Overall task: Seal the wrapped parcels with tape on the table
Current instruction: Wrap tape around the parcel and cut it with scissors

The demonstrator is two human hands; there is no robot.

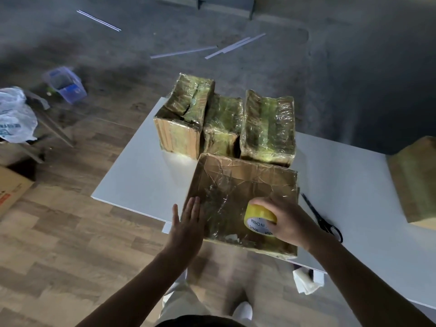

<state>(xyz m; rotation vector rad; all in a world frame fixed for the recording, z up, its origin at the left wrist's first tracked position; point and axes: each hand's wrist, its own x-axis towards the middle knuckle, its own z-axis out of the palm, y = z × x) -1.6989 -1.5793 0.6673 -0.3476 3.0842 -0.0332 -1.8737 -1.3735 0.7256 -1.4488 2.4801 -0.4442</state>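
A flat cardboard parcel (pixel 238 192) wrapped in clear film lies at the near edge of the white table (pixel 141 175). My left hand (pixel 187 223) lies flat, fingers straight, against the parcel's left edge. My right hand (pixel 286 220) grips a yellow tape roll (pixel 258 219) that rests on the parcel's near right part. Behind it stand three film-wrapped parcels in a row: a left one (pixel 182 116), a middle one (pixel 221 125) and a right one (pixel 269 127).
Black scissors (pixel 322 218) lie on the table right of the parcel. Another cardboard parcel (pixel 417 180) sits at the right edge of view. On the floor to the left are a blue bin (pixel 66 84), a white plastic bag (pixel 15 114) and a cardboard box (pixel 10 190).
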